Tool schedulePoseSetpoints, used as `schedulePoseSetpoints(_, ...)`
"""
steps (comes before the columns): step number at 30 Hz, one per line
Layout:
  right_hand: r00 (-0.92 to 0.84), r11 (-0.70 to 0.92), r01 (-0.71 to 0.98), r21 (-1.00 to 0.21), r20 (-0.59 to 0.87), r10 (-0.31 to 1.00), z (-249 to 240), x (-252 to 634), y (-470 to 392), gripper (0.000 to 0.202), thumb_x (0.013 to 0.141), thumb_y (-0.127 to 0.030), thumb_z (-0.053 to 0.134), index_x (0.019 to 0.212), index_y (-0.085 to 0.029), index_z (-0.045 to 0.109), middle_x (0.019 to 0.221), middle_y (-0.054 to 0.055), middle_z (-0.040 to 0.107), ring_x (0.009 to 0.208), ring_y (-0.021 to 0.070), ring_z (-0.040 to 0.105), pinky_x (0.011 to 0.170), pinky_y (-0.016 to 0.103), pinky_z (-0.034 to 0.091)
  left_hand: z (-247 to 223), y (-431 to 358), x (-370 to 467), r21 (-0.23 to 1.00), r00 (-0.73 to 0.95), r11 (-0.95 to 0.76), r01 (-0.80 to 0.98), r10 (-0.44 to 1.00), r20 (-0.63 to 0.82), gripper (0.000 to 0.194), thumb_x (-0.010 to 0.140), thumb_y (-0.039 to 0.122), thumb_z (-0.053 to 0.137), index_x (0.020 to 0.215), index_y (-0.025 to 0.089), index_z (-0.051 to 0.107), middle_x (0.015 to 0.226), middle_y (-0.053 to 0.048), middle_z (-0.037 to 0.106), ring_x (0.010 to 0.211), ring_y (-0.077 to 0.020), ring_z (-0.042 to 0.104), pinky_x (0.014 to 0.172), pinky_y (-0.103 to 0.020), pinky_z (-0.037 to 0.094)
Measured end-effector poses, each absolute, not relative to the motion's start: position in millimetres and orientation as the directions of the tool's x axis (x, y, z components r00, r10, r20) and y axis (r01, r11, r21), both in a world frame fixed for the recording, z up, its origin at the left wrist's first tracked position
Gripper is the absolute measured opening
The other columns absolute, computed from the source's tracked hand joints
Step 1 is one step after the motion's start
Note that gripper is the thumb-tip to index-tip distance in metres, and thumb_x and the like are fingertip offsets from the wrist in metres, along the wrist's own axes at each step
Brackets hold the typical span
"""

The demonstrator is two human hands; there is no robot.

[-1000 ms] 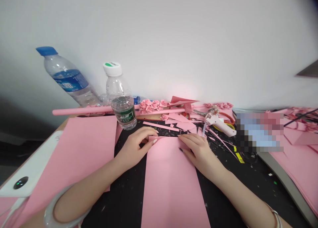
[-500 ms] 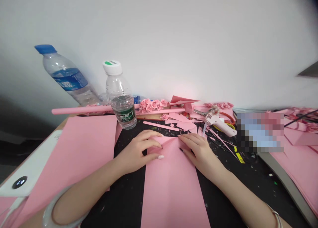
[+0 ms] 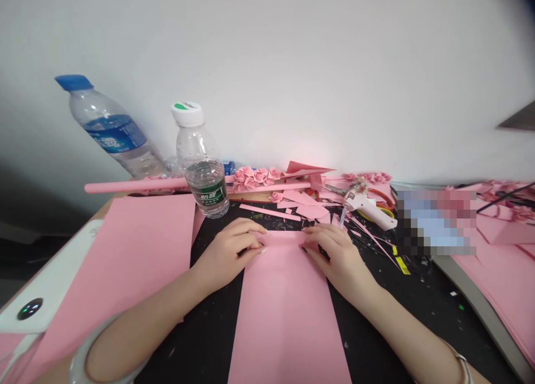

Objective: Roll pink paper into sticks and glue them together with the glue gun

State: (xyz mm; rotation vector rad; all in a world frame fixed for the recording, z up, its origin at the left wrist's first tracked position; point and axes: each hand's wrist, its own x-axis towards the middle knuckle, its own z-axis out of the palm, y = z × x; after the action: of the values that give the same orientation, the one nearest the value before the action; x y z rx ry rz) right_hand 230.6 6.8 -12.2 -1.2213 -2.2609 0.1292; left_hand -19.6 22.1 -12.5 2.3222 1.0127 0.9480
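Observation:
A long pink paper strip (image 3: 288, 306) lies lengthwise on the black mat (image 3: 200, 339), its far end between my two hands. A narrow band along that far edge looks folded or curled. My left hand (image 3: 234, 247) pinches the far left corner, thumb and fingers together. On the right corner, my right hand (image 3: 332, 250) has its fingers bent and closed on the paper. Just beyond the hands lie pink paper scraps (image 3: 311, 210).
A green-label water bottle (image 3: 203, 166) and a leaning blue-capped bottle (image 3: 115, 130) stand at the left. A glue gun (image 3: 370, 207) lies at the right. Pink sheets (image 3: 137, 250), a white power bank (image 3: 50, 283) and paper roses (image 3: 254, 178) surround the mat.
My left fingers have closed from a spread pose onto the paper's left corner. The far edge now looks straighter and banded. My right hand stays at its corner, fingers slightly more curled.

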Motion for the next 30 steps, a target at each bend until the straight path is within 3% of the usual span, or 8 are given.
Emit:
schedulePoseSetpoints(4,-0.457,0.635,0.711,-0.303,0.486,0.745,-11,228,6,0.013,0.085,-0.013,0.052,0.077,-0.020,0.060,0.087,0.006,0.069,0.089,0.0203,0.060,0.081,0.038,0.047,-16,24,-21,0.568,0.509,-0.644,0.512,0.760,0.404,0.018,0.082,0.012,0.055,0.065,0.018,0.059,0.098,-0.006,0.065,0.097,-0.0200,0.054,0.084,-0.036,0.046)
schedulePoseSetpoints(7,-0.488,0.657,0.706,-0.265,0.491,0.722,-11,227,6,0.016,0.087,-0.011,0.049,0.079,-0.019,0.060,0.083,0.006,0.069,0.085,0.0197,0.061,0.079,0.037,0.048,-19,26,-23,0.515,0.504,-0.657,0.550,0.753,0.423,0.012,0.085,0.015,0.054,0.085,0.019,0.066,0.103,-0.006,0.065,0.102,-0.0209,0.054,0.089,-0.038,0.045)
schedulePoseSetpoints(11,-0.497,0.643,0.721,-0.258,0.455,0.739,-11,226,8,0.019,0.088,-0.009,0.045,0.085,-0.017,0.062,0.083,0.007,0.069,0.082,0.0195,0.061,0.079,0.037,0.048,-22,27,-24,0.467,0.551,-0.697,0.544,0.717,0.427,0.024,0.088,0.015,0.049,0.107,0.020,0.063,0.108,-0.006,0.066,0.104,-0.0196,0.056,0.093,-0.038,0.045)
schedulePoseSetpoints(17,-0.457,0.598,0.724,-0.344,0.411,0.789,-7,229,7,0.016,0.087,-0.017,0.050,0.096,-0.020,0.062,0.092,0.007,0.068,0.090,0.0207,0.061,0.082,0.037,0.049,-21,27,-24,0.526,0.551,-0.670,0.524,0.738,0.391,0.030,0.088,0.010,0.042,0.102,0.019,0.068,0.099,-0.005,0.070,0.093,-0.0176,0.063,0.083,-0.032,0.052)
schedulePoseSetpoints(24,-0.198,0.440,0.829,-0.346,0.554,0.809,4,253,10,0.025,0.090,-0.018,0.041,0.099,-0.019,0.064,0.092,0.009,0.068,0.088,0.0221,0.063,0.077,0.037,0.051,-18,26,-24,0.612,0.494,-0.604,0.511,0.789,0.366,0.030,0.088,0.012,0.043,0.098,0.021,0.069,0.099,-0.004,0.070,0.090,-0.0169,0.065,0.082,-0.030,0.053)
schedulePoseSetpoints(26,-0.234,0.460,0.826,-0.327,0.544,0.806,5,254,11,0.023,0.090,-0.019,0.044,0.101,-0.018,0.064,0.093,0.009,0.068,0.089,0.0218,0.061,0.078,0.037,0.051,-19,26,-24,0.613,0.498,-0.610,0.502,0.783,0.372,0.029,0.088,0.012,0.044,0.098,0.021,0.070,0.098,-0.004,0.070,0.090,-0.0168,0.065,0.082,-0.030,0.053)
schedulePoseSetpoints(30,-0.469,0.609,0.746,-0.271,0.435,0.769,0,242,13,0.022,0.087,-0.020,0.052,0.106,-0.019,0.064,0.098,0.007,0.069,0.096,0.0226,0.057,0.086,0.040,0.047,-21,27,-24,0.563,0.539,-0.658,0.500,0.746,0.393,0.028,0.088,0.011,0.045,0.099,0.020,0.069,0.098,-0.004,0.070,0.090,-0.0165,0.064,0.082,-0.030,0.053)
